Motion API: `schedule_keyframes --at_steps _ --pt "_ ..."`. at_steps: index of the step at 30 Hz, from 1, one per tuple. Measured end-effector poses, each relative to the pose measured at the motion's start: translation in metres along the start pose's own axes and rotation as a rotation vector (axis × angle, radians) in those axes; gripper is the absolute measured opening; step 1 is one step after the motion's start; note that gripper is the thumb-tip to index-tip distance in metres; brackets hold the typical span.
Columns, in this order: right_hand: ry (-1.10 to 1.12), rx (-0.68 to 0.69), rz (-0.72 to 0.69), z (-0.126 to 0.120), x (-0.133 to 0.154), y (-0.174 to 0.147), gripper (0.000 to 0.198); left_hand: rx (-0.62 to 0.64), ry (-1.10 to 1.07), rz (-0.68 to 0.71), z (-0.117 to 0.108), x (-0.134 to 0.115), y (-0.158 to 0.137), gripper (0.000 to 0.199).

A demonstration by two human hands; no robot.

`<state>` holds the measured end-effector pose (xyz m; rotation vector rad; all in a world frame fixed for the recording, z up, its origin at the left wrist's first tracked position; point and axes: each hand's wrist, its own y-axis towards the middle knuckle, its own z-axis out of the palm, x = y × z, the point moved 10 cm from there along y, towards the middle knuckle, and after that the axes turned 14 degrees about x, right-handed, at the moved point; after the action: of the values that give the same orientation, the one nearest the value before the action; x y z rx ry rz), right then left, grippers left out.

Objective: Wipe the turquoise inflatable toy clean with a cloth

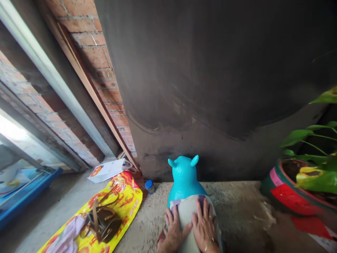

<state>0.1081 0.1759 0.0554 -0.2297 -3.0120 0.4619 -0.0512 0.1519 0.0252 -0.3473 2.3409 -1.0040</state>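
A turquoise inflatable animal toy (184, 175) with two small ears stands on the concrete floor, its head toward the dark wall panel. Over its back lies a pale cloth (186, 211) with purple patches at its upper edge. My left hand (173, 228) rests on the cloth's left side with its fingers spread. On the right side, my right hand (204, 225) lies flat on the same cloth, fingers apart, a ring and a bracelet on it. The toy's lower part is hidden by the cloth, my hands and the frame edge.
To the left, a yellow and red plastic sheet (131, 200) bears a brown handbag (104, 223) and a pale pink cloth (65, 237). A white paper bag (109, 170), a blue-lidded jar (149, 187) and a blue tray (28, 196) are nearby. At right stands a potted plant (289, 189).
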Motion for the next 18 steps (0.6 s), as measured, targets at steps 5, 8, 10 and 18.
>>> schedule_keyframes --at_steps 5,8,10,18 --pt "0.023 0.018 -0.012 -0.019 0.011 0.027 0.053 -0.087 -0.057 0.01 -0.018 -0.008 0.015 0.101" --pt "0.056 0.05 -0.004 -0.021 0.011 0.022 0.053 -0.071 -0.048 0.025 -0.017 -0.006 0.009 0.1" --pt "0.063 0.08 0.004 -0.016 0.009 0.01 0.052 -0.032 -0.021 0.023 -0.012 -0.001 0.0 0.101" --pt "-0.03 -0.104 -0.049 0.03 -0.007 -0.069 0.054 -0.058 0.252 -0.032 0.01 0.028 -0.044 0.106"
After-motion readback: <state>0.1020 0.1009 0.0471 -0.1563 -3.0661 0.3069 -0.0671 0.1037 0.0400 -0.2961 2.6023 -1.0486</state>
